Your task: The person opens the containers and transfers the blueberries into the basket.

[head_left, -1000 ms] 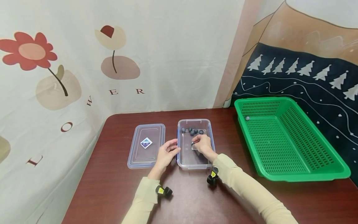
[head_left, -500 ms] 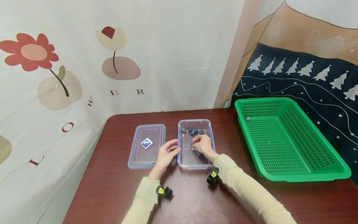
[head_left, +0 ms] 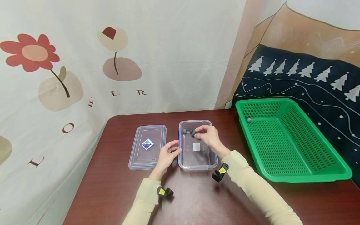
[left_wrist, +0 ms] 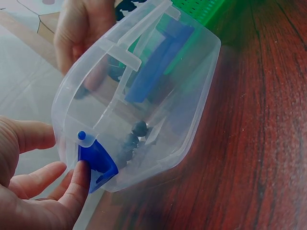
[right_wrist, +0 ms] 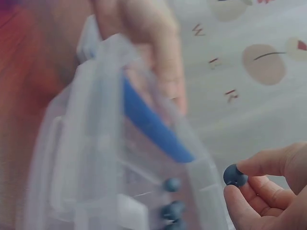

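My right hand (head_left: pixel 209 136) pinches a blueberry (right_wrist: pixel 235 175) between thumb and fingertips. In the head view it is over the far half of a clear plastic box (head_left: pixel 184 159), hiding part of the inside. Several more blueberries (head_left: pixel 184 131) lie at the box's far end, and also show through its wall as dark balls (left_wrist: pixel 139 128) in the left wrist view. My left hand (head_left: pixel 167 154) is at the box's left side with loosely bent fingers. Its fingertips touch the blue latch (left_wrist: pixel 98 163) and reach the rim from outside.
The box's clear lid (head_left: pixel 146 156), with a blue-and-white diamond sticker, lies flat on the brown table (head_left: pixel 185 197) to the left. A large green basket (head_left: pixel 281 147) stands at the right, with one small blueberry (head_left: pixel 248 119) in its far left corner. A printed curtain hangs behind.
My right hand has moved up and toward the box's far end from its middle, uncovering a whitish square on the floor. My left hand stays at the box's side.
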A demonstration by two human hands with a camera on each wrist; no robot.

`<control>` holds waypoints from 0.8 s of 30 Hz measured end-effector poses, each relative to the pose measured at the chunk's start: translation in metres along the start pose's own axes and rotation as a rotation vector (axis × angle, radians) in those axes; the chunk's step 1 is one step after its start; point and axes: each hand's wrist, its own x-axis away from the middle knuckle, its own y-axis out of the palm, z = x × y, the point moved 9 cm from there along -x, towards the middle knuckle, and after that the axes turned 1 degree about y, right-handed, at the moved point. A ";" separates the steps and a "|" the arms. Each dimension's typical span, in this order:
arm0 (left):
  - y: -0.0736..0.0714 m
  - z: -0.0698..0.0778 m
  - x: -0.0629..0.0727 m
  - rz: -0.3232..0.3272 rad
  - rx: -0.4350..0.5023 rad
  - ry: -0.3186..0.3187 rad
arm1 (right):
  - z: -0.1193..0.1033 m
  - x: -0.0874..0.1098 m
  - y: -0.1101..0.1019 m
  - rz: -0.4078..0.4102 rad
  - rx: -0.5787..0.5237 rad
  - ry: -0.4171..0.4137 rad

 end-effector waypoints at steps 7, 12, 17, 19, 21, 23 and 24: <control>0.000 0.001 0.000 0.009 -0.001 -0.002 | -0.017 0.001 -0.020 -0.005 -0.016 -0.005; 0.000 0.001 0.000 0.002 -0.005 0.002 | -0.024 0.002 -0.035 0.001 -0.031 -0.013; 0.001 0.001 -0.001 -0.005 0.000 0.002 | -0.031 0.002 -0.053 0.005 -0.039 -0.043; 0.000 0.001 -0.001 -0.002 0.001 0.002 | -0.033 0.001 -0.062 0.011 -0.039 -0.053; 0.000 0.001 -0.001 0.000 -0.001 0.006 | -0.034 0.000 -0.072 0.023 -0.039 -0.056; 0.000 0.001 0.000 0.002 -0.003 0.006 | -0.034 -0.002 -0.084 0.038 -0.040 -0.049; 0.000 0.002 0.000 0.002 -0.006 0.010 | -0.034 -0.003 -0.090 0.048 -0.039 -0.045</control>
